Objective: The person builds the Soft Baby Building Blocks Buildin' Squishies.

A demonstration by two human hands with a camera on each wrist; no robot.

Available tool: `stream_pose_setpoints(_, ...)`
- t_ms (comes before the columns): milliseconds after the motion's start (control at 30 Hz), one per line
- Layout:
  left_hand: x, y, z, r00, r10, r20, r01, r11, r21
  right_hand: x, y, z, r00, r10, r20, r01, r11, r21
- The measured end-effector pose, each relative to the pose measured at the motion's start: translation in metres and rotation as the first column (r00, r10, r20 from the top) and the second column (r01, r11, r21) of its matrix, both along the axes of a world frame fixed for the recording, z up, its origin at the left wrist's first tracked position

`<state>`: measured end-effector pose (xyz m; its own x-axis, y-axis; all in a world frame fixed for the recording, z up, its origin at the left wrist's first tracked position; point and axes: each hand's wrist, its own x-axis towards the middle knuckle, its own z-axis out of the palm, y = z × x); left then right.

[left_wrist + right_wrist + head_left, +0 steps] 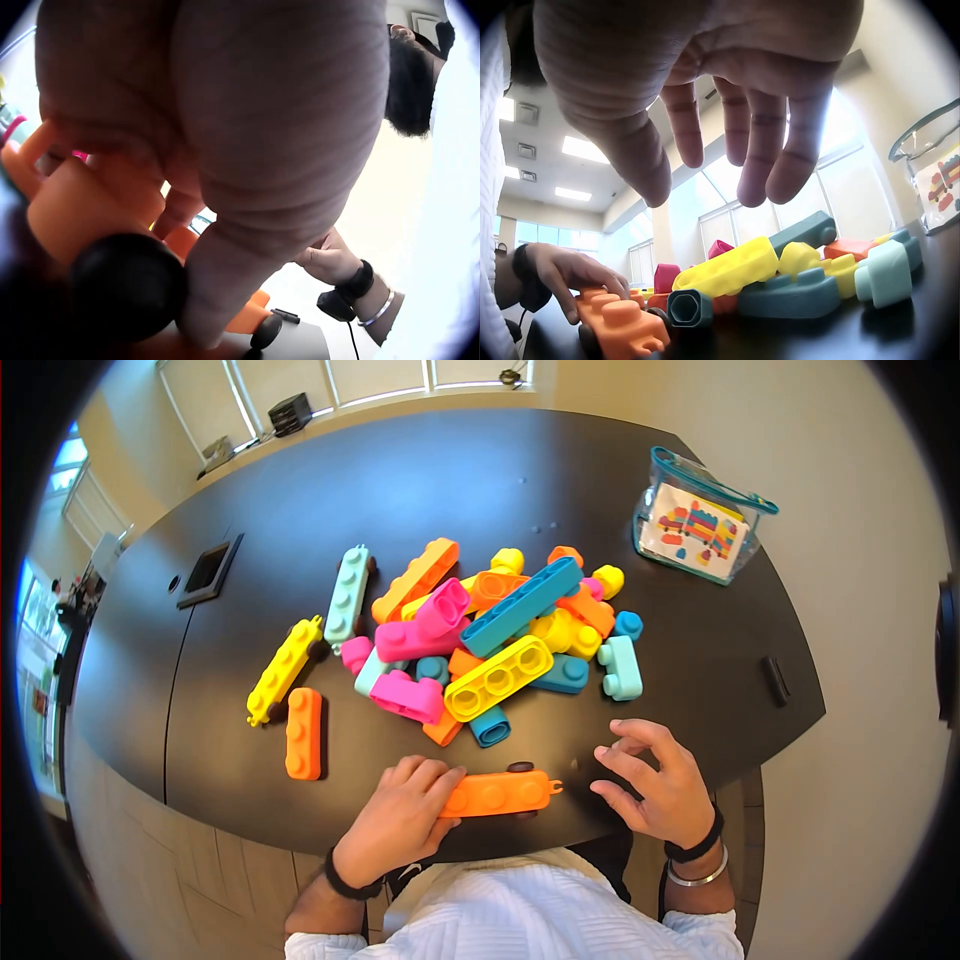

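My left hand [403,807] grips the left end of an orange toy car base [495,793], with thumb and fingers on either side. Studs run along its top, dark wheels stick out at its sides, and a small hook sits at its right end. In the left wrist view a black wheel [129,286] shows close under the hand. My right hand [655,785] hovers right of the car base, fingers loosely bent and apart, holding nothing. Beyond both hands lies a heap of building blocks, with a yellow block [498,678] and a teal block [490,727] nearest.
Left of the heap are an orange block [304,734], a yellow wheeled base [284,672] and a mint wheeled base [347,598]. A clear zip bag [697,525] with a picture card stands at the back right. A small black object [775,680] lies near the table's right edge.
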<state>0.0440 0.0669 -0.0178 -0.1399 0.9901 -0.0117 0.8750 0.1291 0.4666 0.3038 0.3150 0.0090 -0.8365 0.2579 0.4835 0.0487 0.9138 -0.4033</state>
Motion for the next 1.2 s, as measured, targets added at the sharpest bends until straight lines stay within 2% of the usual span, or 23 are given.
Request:
stream_pose_setpoints(100,0.004,0.003,-0.005,1.000,0.015,-0.002,-0.015,0.999,-0.032,-0.005,-0.001,0.002,1.000,0.009,0.026,-0.009,1.000,0.004)
stream_pose_setpoints(167,0.000,0.004,-0.002,0.999,-0.038,0.024,0.038,0.999,-0.003,-0.006,0.001,0.001,1.000,-0.018,0.017,0.018,1.000,-0.004)
stream_pose_setpoints(300,-0.020,-0.003,0.019,0.996,-0.035,0.086,0.029,0.997,0.077,-0.003,0.005,-0.004,1.000,-0.029,-0.012,0.028,0.999,-0.017)
stream_pose_setpoints(367,-0.032,-0.010,0.034,0.993,0.085,0.085,-0.096,0.986,0.133,0.000,0.007,-0.006,0.997,-0.076,-0.009,0.075,0.996,-0.042)
stream_pose_setpoints(433,-0.045,-0.021,0.045,0.975,0.222,0.008,-0.218,0.954,0.204,0.003,0.011,-0.008,0.998,-0.068,-0.009,0.067,0.997,-0.045)
stream_pose_setpoints(500,-0.061,-0.035,0.044,0.930,0.366,-0.031,-0.345,0.900,0.266,0.006,0.016,-0.009,0.996,-0.085,-0.035,0.084,0.996,-0.025)
stream_pose_setpoints(533,-0.066,-0.042,0.045,0.929,0.367,-0.034,-0.346,0.900,0.265,0.006,0.016,-0.006,0.995,-0.087,-0.054,0.086,0.996,-0.020)
stream_pose_setpoints(600,-0.072,-0.050,0.044,0.862,0.496,-0.108,-0.450,0.845,0.289,0.008,0.021,-0.007,0.995,-0.079,-0.061,0.077,0.997,-0.030)
stream_pose_setpoints(700,-0.067,-0.053,0.038,0.893,0.444,-0.068,-0.417,0.876,0.242,0.007,0.024,-0.006,0.996,-0.082,-0.037,0.081,0.996,-0.030)
stream_pose_setpoints(767,-0.060,-0.048,0.034,0.925,0.379,-0.022,-0.359,0.894,0.267,0.001,0.024,-0.006,0.994,-0.105,-0.004,0.105,0.994,-0.022)
stream_pose_setpoints(833,-0.058,-0.044,0.029,0.972,0.237,-0.003,-0.222,0.917,0.332,-0.005,0.024,-0.010,0.985,-0.163,0.060,0.156,0.982,0.111)
stream_pose_setpoints(867,-0.054,-0.039,0.029,0.975,0.222,-0.009,-0.197,0.880,0.432,-0.005,0.025,-0.012,0.976,-0.188,0.105,0.173,0.975,0.138)
stream_pose_setpoints(900,-0.051,-0.038,0.030,0.984,0.178,0.000,-0.160,0.885,0.438,-0.005,0.025,-0.012,0.975,-0.186,0.123,0.168,0.975,0.143)
stream_pose_setpoints(1000,-0.053,-0.043,0.030,0.985,0.171,-0.011,-0.140,0.843,0.519,-0.011,0.027,-0.013,0.969,-0.206,0.133,0.184,0.970,0.162)
stream_pose_setpoints(1067,-0.054,-0.044,0.027,0.974,0.224,-0.012,-0.176,0.797,0.577,-0.019,0.027,-0.011,0.982,-0.125,0.139,0.102,0.982,0.162)
stream_pose_setpoints(1100,-0.054,-0.043,0.026,0.979,0.202,-0.012,-0.158,0.802,0.576,-0.026,0.026,-0.009,0.979,-0.147,0.139,0.124,0.979,0.160)
stream_pose_setpoints(1200,-0.052,-0.040,0.024,0.978,0.209,-0.003,-0.167,0.792,0.588,-0.050,0.025,-0.001,0.994,-0.041,0.100,0.026,0.989,0.147)
